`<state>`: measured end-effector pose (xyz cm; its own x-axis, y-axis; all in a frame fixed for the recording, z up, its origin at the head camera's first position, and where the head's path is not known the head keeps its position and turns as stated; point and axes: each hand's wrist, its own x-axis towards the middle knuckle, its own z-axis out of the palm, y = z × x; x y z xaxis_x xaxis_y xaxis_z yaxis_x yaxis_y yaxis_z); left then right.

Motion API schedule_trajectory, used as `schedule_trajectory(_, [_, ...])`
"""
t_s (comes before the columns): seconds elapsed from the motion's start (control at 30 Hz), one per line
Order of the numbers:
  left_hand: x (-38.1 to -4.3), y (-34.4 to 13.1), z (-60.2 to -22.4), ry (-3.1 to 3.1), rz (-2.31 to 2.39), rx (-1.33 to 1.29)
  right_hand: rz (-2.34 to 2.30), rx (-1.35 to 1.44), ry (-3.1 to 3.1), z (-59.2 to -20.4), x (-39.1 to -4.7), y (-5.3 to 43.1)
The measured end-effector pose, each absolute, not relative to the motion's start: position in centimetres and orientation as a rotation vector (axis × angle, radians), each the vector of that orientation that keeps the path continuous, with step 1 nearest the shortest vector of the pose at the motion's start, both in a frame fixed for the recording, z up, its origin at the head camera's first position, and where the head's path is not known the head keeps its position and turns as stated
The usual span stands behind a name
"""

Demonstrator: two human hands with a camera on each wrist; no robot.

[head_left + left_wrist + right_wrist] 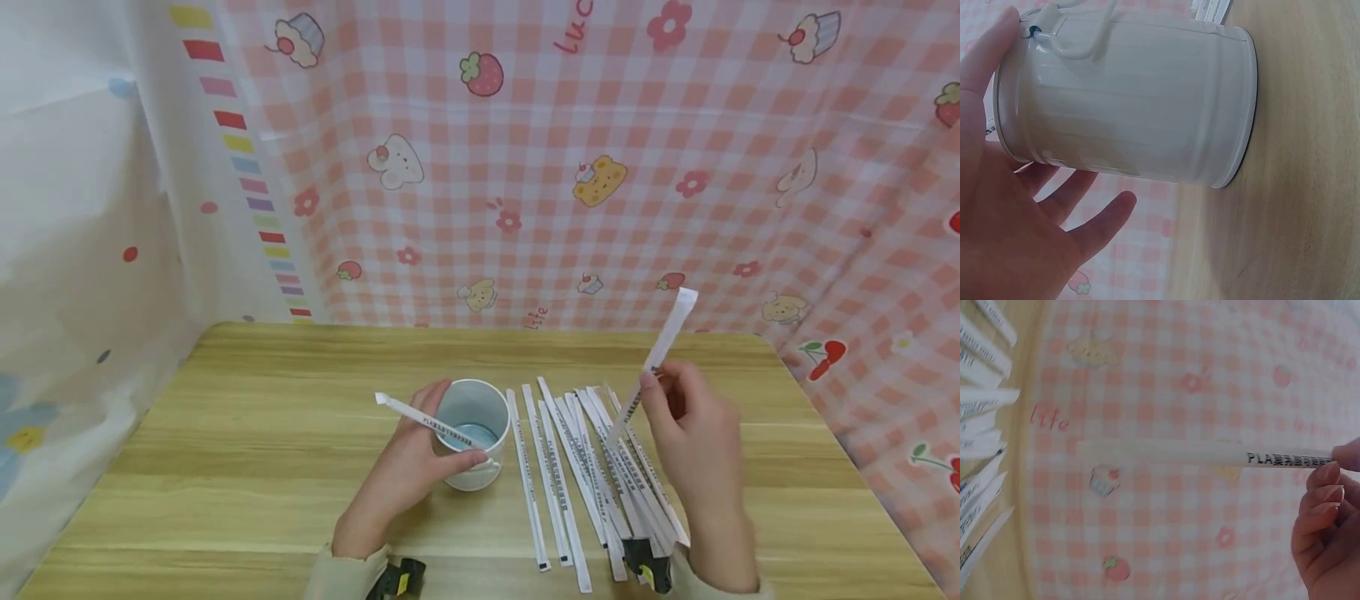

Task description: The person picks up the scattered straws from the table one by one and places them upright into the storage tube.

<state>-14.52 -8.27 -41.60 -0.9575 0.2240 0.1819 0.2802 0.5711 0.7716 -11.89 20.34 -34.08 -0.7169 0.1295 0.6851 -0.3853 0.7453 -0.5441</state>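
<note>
My left hand [405, 471] holds a small white bucket [471, 481] by its rim, thumb on the near side and fingers around the far left. In the left wrist view, the wall of the bucket [1129, 106] shows, with a white wire handle [1082, 47] near its rim. One paper-wrapped straw [420, 417] leans in the bucket and sticks out over my left hand. My right hand [697, 442] pinches another wrapped straw [670, 332] between thumb and fingers, raised at a slant above the loose ones. Printed letters show on this straw [1166, 454] in the right wrist view.
Several wrapped straws [557, 467] lie side by side and overlapping on the wooden table [247, 467], right of the bucket. A pink checked cloth [450, 217] hangs behind the table, with a white part at left. Black wrist straps [647, 565] sit at the sleeves.
</note>
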Motion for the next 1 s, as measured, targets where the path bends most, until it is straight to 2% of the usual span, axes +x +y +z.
schedule_trajectory(0.13, [-14.5, -8.3, -41.5, -2.733, -1.353, -0.438, 0.880, 0.359, -2.045, -33.2, -11.1, 18.4])
schedule_trajectory(0.47, [-14.6, -8.3, -41.6, -2.731, -1.334, -0.441, 0.961, 0.567, -1.877, -32.2, -10.0, 14.3])
schedule_trajectory(1.0, [-14.5, -8.3, -41.5, -2.725, -1.392, -0.441, 0.880, 0.756, -2.086, -35.3, -10.4, 9.3])
